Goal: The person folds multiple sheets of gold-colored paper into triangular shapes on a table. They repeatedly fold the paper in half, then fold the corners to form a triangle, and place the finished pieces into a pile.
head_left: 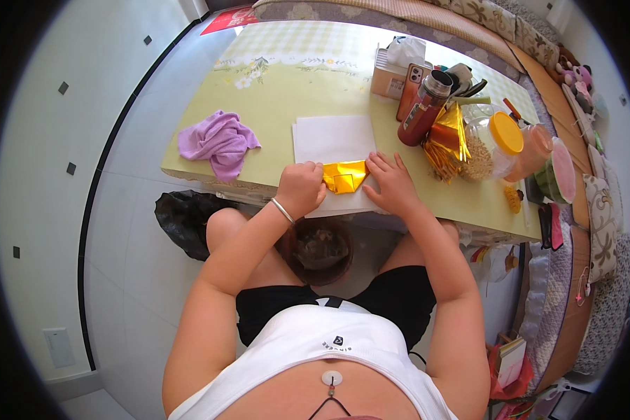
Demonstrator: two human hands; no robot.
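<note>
Your two hands are on the desk (280,94), at the edge nearest you, one at each end of the gold foil piece (344,178). Foil lies between them, over the near part of the white paper (334,138), folded flat, with crease lines showing on its face.

Left hand (301,190): fingers curled in, thumb and index side at the foil's left end. Can't tell if they pinch it or only press it. Silver bracelet (282,211) on that wrist.

Right hand (393,183): opened out, palm down, fingers spread, thumb side by the foil's right end, fingers over the right edge of the paper.

Left of the paper, well apart: crumpled purple cloth (218,143), near the desk's left corner.

Right of the paper: dark red thermos (423,112), upright with its lid off; phone (411,91) leaning on the tissue box (388,75) behind it. Just beside the thermos, a bunch of gold foil strips (449,143). Further right: clear jar with a yellow lid (506,133), pale bits inside, then a cut watermelon (561,171).

Below the desk edge, a bin (320,253) between your legs; black bag (183,220) by your left knee.
</note>
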